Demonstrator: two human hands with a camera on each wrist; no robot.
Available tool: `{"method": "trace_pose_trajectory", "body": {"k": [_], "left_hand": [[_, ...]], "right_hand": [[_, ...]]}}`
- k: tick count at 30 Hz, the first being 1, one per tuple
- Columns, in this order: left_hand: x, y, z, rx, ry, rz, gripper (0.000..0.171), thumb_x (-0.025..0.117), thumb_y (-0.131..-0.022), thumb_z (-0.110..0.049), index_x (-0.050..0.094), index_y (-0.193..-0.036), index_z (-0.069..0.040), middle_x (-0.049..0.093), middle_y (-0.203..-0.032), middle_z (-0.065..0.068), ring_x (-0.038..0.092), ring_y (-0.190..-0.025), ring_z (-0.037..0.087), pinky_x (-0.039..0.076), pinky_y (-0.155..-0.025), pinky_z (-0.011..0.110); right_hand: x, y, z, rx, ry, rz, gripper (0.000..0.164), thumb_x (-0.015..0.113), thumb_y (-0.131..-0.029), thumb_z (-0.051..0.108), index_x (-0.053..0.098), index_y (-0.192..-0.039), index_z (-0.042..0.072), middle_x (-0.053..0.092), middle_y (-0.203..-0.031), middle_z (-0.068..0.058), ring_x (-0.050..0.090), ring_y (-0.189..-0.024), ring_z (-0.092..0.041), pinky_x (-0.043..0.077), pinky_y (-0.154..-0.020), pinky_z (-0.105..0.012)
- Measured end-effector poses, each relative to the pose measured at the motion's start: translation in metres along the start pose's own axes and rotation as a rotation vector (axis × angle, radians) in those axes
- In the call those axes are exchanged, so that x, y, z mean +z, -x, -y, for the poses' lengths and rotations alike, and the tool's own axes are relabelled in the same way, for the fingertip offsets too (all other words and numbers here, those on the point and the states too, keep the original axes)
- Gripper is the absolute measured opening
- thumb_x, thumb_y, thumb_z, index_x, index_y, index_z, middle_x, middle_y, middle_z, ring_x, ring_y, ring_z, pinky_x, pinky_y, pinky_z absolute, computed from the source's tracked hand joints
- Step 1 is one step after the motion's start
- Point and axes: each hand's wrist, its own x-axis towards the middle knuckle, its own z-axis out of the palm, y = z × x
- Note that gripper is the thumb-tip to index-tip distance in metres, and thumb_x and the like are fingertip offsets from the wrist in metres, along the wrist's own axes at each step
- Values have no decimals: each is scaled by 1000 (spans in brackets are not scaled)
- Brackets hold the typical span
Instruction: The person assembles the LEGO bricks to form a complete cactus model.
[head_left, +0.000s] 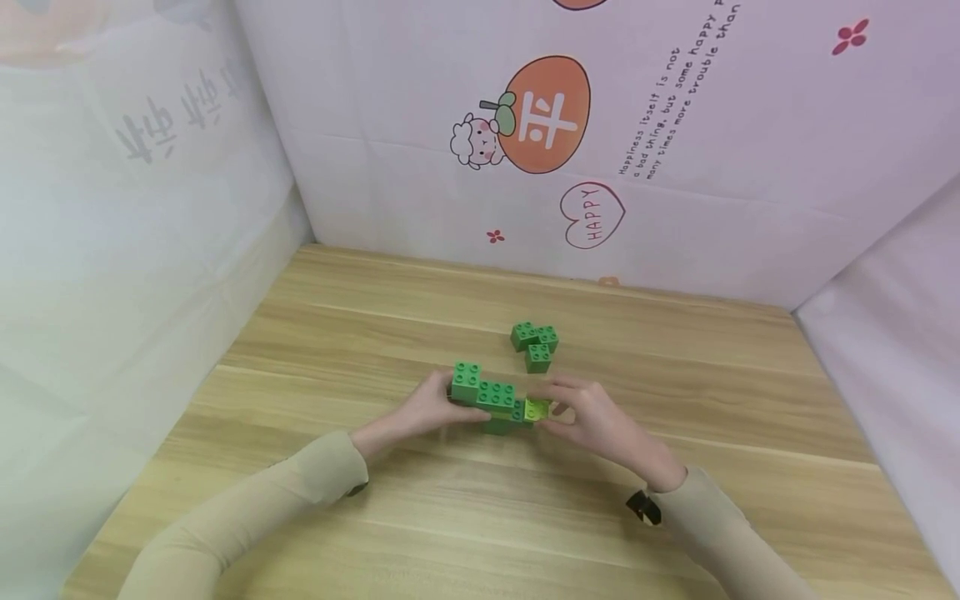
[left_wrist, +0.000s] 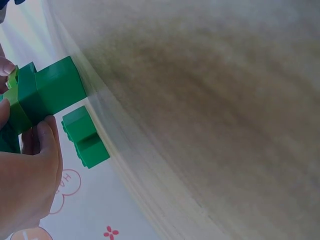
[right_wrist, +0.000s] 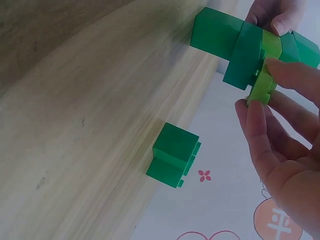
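Note:
My left hand (head_left: pixel 429 410) grips an assembly of green toy building bricks (head_left: pixel 496 395), thumb along the near side and fingers behind. A taller green brick (head_left: pixel 466 381) tops its left end, and a yellow-green layer runs through its middle. With thumb and fingertips, my right hand (head_left: pixel 592 421) pinches a yellow-green brick (head_left: pixel 536 409) at the assembly's right end. In the right wrist view that yellow-green brick (right_wrist: pixel 261 90) lies against a dark green brick (right_wrist: pixel 242 60) of the assembly. The left wrist view shows the assembly's underside block (left_wrist: pixel 61 85).
Just beyond my hands, several loose green bricks (head_left: pixel 537 357) stand close together on the wooden table (head_left: pixel 375 333). Printed white cloth (head_left: pixel 405 183) rises at the table's back edge, and more cloth hangs along the left and right sides.

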Motion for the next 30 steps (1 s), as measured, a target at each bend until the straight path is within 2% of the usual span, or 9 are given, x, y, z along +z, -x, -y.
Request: {"method": "trace_pose_trajectory", "body": {"k": [6, 11, 17, 25, 30], "left_hand": [[1, 0, 0, -2, 7, 1, 46, 83, -78, -18, 67, -120, -10, 73, -118, 7, 69, -109, 20, 53, -104, 38], [2, -1, 0, 12, 25, 6, 48, 83, -76, -12, 66, -121, -9, 72, -120, 9, 69, -111, 22, 53, -105, 38], [3, -2, 3, 31, 45, 10, 49, 84, -75, -11, 66, -121, -8, 72, -121, 10, 69, -112, 23, 54, -104, 34], [4, -4, 3, 48, 13, 7, 49, 85, -75, -14, 66, -120, -8, 73, -119, 9, 70, -109, 21, 55, -101, 30], [3, -5, 3, 59, 26, 18, 48, 85, -75, -13, 67, -119, -8, 73, -118, 9, 71, -108, 21, 56, -99, 27]], "right_hand": [[0, -1, -2, 20, -35, 24, 41, 79, -79, 2, 69, -119, 3, 71, -119, -16, 72, -92, -21, 61, -72, -18], [0, -1, -3, 41, -51, 29, 40, 79, -79, 3, 70, -118, 4, 71, -119, -14, 72, -87, -19, 61, -70, -20], [-1, -1, -2, 51, -61, 35, 39, 79, -80, 4, 70, -117, 5, 71, -119, -13, 72, -85, -17, 61, -70, -20], [0, -2, -1, 62, -57, 34, 38, 80, -80, 4, 70, -117, 5, 72, -116, -13, 71, -82, -16, 62, -68, -21], [0, -2, 0, 72, -61, 37, 39, 80, -79, 4, 70, -117, 4, 72, -114, -13, 71, -81, -17, 60, -68, -18]]}}
